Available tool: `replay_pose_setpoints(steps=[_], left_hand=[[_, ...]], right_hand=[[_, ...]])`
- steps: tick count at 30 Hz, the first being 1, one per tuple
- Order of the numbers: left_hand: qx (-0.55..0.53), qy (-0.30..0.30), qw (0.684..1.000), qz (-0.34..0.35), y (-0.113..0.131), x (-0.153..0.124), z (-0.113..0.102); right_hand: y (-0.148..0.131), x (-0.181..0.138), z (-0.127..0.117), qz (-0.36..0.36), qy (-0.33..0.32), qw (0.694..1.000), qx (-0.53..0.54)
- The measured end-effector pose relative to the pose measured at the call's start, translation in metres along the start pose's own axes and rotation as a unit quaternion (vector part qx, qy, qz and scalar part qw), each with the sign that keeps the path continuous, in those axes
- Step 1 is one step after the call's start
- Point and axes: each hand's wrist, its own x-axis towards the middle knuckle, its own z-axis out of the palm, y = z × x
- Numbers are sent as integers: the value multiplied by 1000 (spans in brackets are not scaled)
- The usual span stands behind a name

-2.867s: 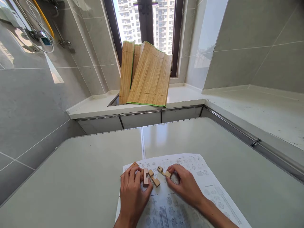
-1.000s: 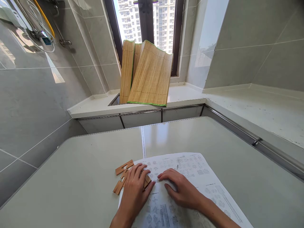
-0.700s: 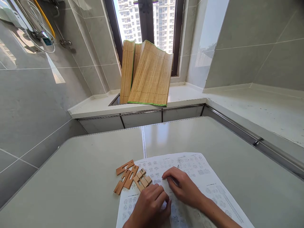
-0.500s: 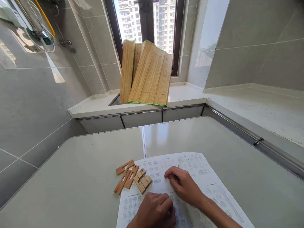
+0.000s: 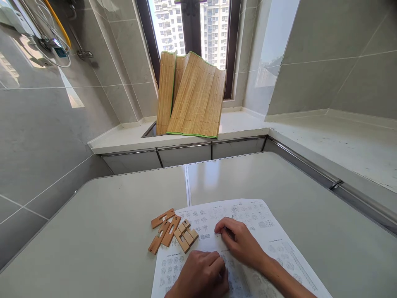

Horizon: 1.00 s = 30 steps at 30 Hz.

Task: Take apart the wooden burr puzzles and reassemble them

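While resting on paper (image 5: 273,240), lower centre, with left hand (image 5: 206,271) curled and right hand (image 5: 240,238) bent inward (grip in either hard to tell), avoid nudging wooden blocks (image 5: 187,237).

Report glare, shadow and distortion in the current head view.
Head view: window partly washed out to white, pale sheen on the table; head view: shadow dims the sheet beside the left hand; head view: walls splay outward, wide-angle fashion.
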Motion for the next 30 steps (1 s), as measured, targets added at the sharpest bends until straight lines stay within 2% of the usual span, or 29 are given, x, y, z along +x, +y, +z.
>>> replay_pose_setpoints(steps=[30], left_hand=[[-7, -2, 1000, -7, 0, -1, 0]], right_hand=[[-1, 0, -1, 0, -2, 1000, -3]])
